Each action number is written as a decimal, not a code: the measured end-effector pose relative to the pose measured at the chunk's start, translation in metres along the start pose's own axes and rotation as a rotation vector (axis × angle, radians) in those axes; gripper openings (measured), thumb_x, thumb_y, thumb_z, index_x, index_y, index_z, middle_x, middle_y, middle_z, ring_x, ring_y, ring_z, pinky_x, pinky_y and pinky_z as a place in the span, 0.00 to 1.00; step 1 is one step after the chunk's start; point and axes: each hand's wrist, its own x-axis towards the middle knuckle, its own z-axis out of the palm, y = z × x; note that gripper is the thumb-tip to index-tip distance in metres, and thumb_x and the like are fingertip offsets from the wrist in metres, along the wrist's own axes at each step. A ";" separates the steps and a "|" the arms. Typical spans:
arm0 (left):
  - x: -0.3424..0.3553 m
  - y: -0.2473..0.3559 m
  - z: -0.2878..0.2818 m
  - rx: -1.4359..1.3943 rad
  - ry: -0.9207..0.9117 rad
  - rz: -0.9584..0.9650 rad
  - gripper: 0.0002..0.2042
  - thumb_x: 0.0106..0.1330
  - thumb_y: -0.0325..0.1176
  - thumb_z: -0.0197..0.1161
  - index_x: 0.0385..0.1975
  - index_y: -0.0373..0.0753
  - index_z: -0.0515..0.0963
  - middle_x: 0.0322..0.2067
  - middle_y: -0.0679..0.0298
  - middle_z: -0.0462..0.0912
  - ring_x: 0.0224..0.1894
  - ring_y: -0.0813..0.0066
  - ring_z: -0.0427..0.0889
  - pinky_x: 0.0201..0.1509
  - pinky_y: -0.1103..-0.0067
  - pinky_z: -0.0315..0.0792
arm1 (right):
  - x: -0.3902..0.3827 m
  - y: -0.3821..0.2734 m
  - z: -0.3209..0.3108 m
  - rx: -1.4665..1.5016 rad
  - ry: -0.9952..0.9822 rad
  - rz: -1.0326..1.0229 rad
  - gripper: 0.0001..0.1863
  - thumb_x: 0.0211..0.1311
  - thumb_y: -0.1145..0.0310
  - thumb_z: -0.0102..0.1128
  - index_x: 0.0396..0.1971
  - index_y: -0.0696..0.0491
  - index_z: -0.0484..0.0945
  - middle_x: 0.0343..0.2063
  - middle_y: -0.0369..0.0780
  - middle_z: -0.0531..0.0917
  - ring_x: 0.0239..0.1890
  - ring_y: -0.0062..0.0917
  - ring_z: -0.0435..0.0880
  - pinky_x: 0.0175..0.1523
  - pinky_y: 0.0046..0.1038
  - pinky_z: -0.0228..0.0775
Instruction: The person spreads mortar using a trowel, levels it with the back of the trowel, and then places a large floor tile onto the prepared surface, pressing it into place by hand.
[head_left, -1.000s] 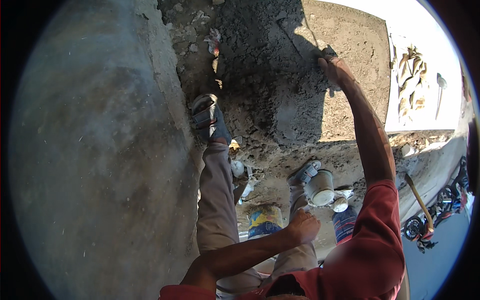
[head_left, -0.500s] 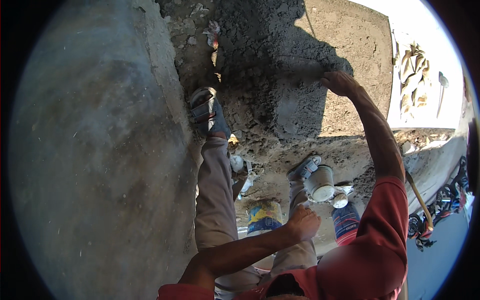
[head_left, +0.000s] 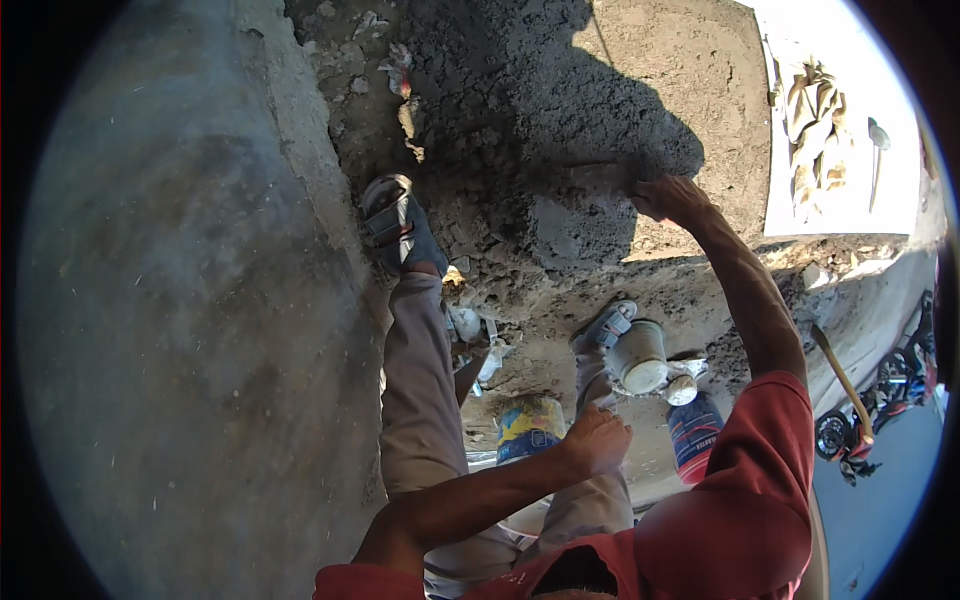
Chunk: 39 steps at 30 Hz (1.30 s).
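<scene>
My right hand (head_left: 670, 200) is closed on the handle of a trowel (head_left: 590, 176), whose dark blade lies blurred and shadowed on rough wet mortar (head_left: 570, 235). Bright sunlight falls on the same grainy patch to its upper right. Over my right leg rests my left hand (head_left: 600, 440), fingers curled; whatever they might hold is hidden. My left sandalled foot (head_left: 405, 225) stands at the patch's left edge beside crumbled rubble and litter (head_left: 405, 110).
A smooth concrete surface (head_left: 200, 300) spans the left. Near my right foot are a pale bucket (head_left: 640, 360), a yellow-blue bucket (head_left: 530, 425) and a blue-red bucket (head_left: 695, 440). At right lie a long wooden-handled tool (head_left: 840, 375), motorbikes (head_left: 860, 445) and a white sheet (head_left: 750, 10).
My right hand has come down from higher on the mortar, sweeping the trowel lower through the shadow. The whole view has shifted slightly. My left hand stays over my leg.
</scene>
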 end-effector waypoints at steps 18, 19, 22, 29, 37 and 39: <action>0.017 0.005 0.011 -0.085 -0.340 -0.074 0.20 0.58 0.50 0.61 0.37 0.37 0.77 0.37 0.53 0.81 0.38 0.57 0.82 0.45 0.61 0.68 | -0.063 -0.144 0.183 0.869 0.451 0.320 0.15 0.64 0.60 0.47 0.37 0.58 0.67 0.29 0.59 0.79 0.33 0.56 0.78 0.37 0.52 0.68; 0.016 0.003 0.010 -0.079 -0.352 -0.079 0.20 0.58 0.50 0.61 0.37 0.37 0.77 0.37 0.53 0.81 0.38 0.57 0.82 0.45 0.61 0.68 | -0.068 -0.124 0.183 0.883 0.465 0.346 0.15 0.64 0.60 0.48 0.37 0.58 0.68 0.28 0.59 0.79 0.33 0.56 0.78 0.37 0.52 0.68; 0.022 0.009 0.004 -0.086 -0.360 -0.073 0.20 0.59 0.50 0.60 0.37 0.36 0.77 0.37 0.52 0.81 0.40 0.55 0.81 0.46 0.61 0.68 | -0.092 -0.039 0.211 0.854 0.503 0.400 0.15 0.64 0.59 0.50 0.35 0.58 0.68 0.29 0.56 0.79 0.30 0.55 0.78 0.35 0.48 0.69; 0.024 0.007 0.006 -0.066 -0.392 -0.098 0.20 0.59 0.50 0.60 0.38 0.37 0.77 0.38 0.51 0.80 0.45 0.54 0.80 0.49 0.60 0.67 | -0.118 0.003 0.201 1.561 0.600 0.737 0.18 0.67 0.52 0.47 0.35 0.53 0.69 0.15 0.35 0.69 0.13 0.20 0.68 0.15 0.27 0.59; 0.046 -0.006 0.015 0.019 -0.390 -0.102 0.22 0.59 0.52 0.60 0.37 0.34 0.76 0.36 0.51 0.81 0.41 0.52 0.81 0.44 0.58 0.71 | -0.056 -0.029 0.140 0.947 0.571 0.320 0.20 0.65 0.55 0.48 0.39 0.60 0.71 0.28 0.59 0.79 0.33 0.56 0.78 0.37 0.49 0.69; 0.038 -0.021 0.019 -0.045 -0.336 -0.158 0.22 0.60 0.51 0.59 0.37 0.35 0.75 0.34 0.51 0.80 0.40 0.51 0.80 0.43 0.60 0.72 | -0.052 -0.037 0.113 0.876 0.496 0.194 0.20 0.65 0.55 0.48 0.39 0.60 0.71 0.29 0.61 0.78 0.36 0.59 0.76 0.40 0.51 0.68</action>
